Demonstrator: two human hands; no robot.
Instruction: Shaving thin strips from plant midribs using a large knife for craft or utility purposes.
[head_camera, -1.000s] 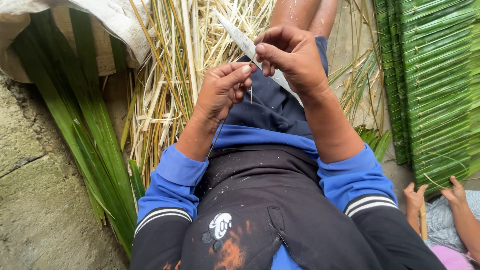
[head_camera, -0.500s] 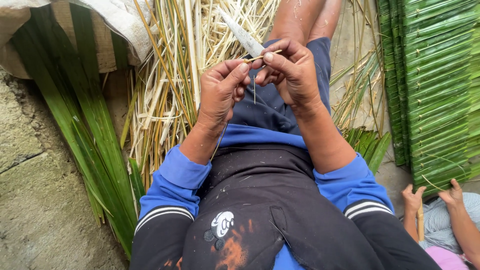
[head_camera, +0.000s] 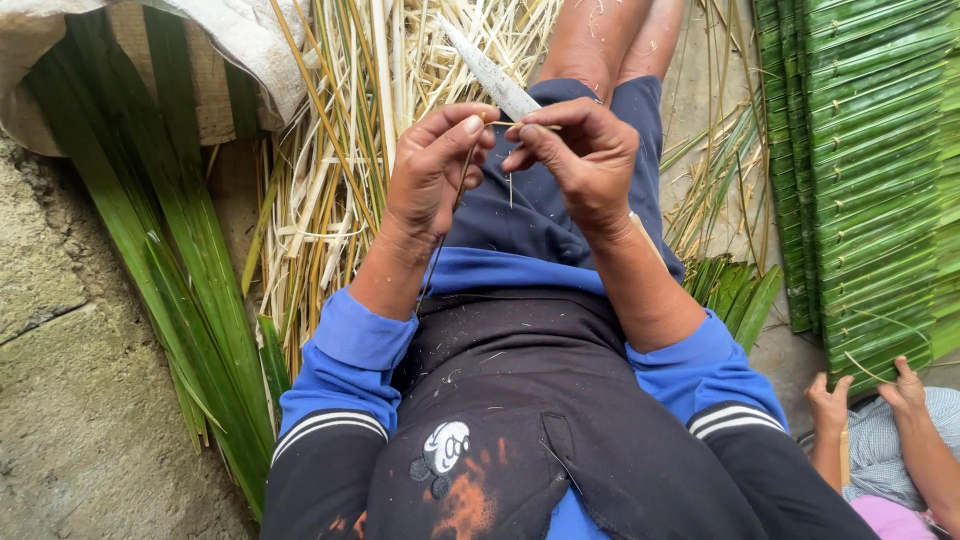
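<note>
Green palm leaves (head_camera: 170, 290) lay at far left. The left hand (head_camera: 430, 175) had its fingers pinched on a thin stick (head_camera: 462, 185); the right hand (head_camera: 585, 160) gripped a knife (head_camera: 490, 72) above the lap. Stacked woven leaf panels (head_camera: 870, 170) stood right.

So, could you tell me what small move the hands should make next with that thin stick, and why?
Probably draw the knife blade a little further along the thin stick, since the left hand and right hand pinch it against the blade, with much unshaved length hanging below.
</note>
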